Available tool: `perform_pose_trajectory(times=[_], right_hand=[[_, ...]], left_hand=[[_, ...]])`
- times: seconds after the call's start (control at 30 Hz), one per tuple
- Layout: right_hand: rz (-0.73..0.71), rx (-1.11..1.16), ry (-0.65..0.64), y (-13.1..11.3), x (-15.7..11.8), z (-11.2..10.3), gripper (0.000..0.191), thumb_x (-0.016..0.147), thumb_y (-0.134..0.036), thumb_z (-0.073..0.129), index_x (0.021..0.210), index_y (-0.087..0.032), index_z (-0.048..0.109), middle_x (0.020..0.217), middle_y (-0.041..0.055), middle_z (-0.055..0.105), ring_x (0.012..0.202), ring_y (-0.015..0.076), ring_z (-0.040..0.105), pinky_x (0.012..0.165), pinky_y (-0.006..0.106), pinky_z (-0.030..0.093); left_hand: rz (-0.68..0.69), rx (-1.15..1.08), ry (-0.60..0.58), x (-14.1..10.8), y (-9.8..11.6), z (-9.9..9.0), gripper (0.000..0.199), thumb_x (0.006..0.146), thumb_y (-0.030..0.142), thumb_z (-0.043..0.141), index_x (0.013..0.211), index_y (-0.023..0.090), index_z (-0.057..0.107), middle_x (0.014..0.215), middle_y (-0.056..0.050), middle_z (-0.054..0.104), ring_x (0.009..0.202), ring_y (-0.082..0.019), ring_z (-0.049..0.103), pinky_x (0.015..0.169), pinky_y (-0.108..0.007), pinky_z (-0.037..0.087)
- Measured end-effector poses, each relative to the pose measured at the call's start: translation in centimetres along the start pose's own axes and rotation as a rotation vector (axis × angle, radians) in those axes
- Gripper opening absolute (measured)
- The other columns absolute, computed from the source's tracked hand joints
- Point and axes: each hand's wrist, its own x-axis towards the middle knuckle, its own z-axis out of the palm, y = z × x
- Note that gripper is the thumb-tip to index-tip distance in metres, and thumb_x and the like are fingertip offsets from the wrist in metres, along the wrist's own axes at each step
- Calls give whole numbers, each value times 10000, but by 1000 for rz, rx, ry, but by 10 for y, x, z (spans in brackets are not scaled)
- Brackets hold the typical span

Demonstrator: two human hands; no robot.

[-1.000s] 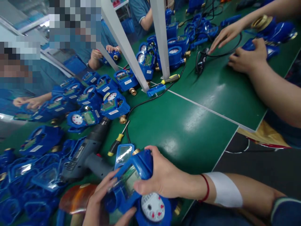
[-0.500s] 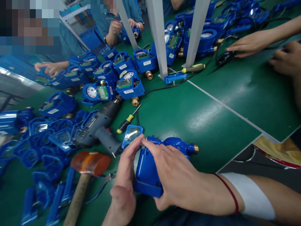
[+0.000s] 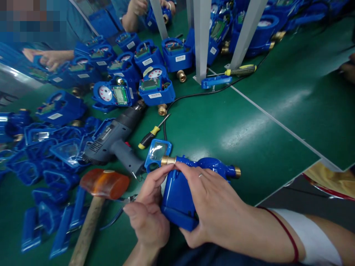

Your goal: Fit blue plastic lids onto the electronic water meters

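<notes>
A blue water meter [image 3: 179,199] lies turned over at the near edge of the green table, its brass-threaded ends showing at left and right. My right hand [image 3: 213,207] is wrapped over its right side, thumb at the near edge and fingertips by the left pipe end. My left hand [image 3: 152,210] rests along the meter's left side, fingers stretched toward the brass end and thumb apart. Just beyond, a blue cover frame with a clear window [image 3: 158,150] lies on the table. The meter's dial side is hidden.
To the left lie a mallet [image 3: 104,184], pliers [image 3: 130,199], a heat gun [image 3: 116,138], a screwdriver [image 3: 152,135] and several blue cover parts [image 3: 61,214]. Several open meters [image 3: 156,88] stand behind. Grey posts [image 3: 202,40] rise near another screwdriver [image 3: 241,70]. A co-worker's hand [image 3: 52,59] touches a meter.
My left hand has turned, its thumb and palm spreading away from the meter, and the left brass end now shows. The view has shifted; the co-worker's hand at right has mostly left it.
</notes>
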Motion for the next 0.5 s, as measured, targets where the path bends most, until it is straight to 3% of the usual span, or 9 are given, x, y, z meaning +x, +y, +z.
perform_pose_trajectory(times=[0.2, 0.33, 0.5], right_hand=[[46, -54, 44, 9, -8, -2, 1012, 579, -624, 709, 1333, -27, 395, 1214, 185, 590, 1096, 318, 545, 1081, 460, 256], [49, 23, 66, 12, -9, -1, 964, 539, -609, 744, 1286, -81, 437, 1195, 133, 616, 1078, 291, 563, 1020, 415, 322], [66, 138, 77, 14, -6, -2, 873, 530, -570, 747, 1241, -142, 476, 1152, 88, 643, 1027, 261, 594, 1017, 392, 318]], left_hand=[[5, 5, -1, 3, 4, 4, 881, 759, 835, 148, 951, 157, 675, 952, -109, 715, 896, -272, 677, 762, -374, 565], [54, 33, -34, 1, 2, 2, 863, 799, 790, 86, 959, 181, 676, 1010, -85, 706, 976, -253, 651, 854, -352, 533], [95, 80, -59, -3, -1, 0, 871, 827, 738, 1, 1003, 192, 656, 1068, -84, 684, 1040, -261, 621, 901, -371, 504]])
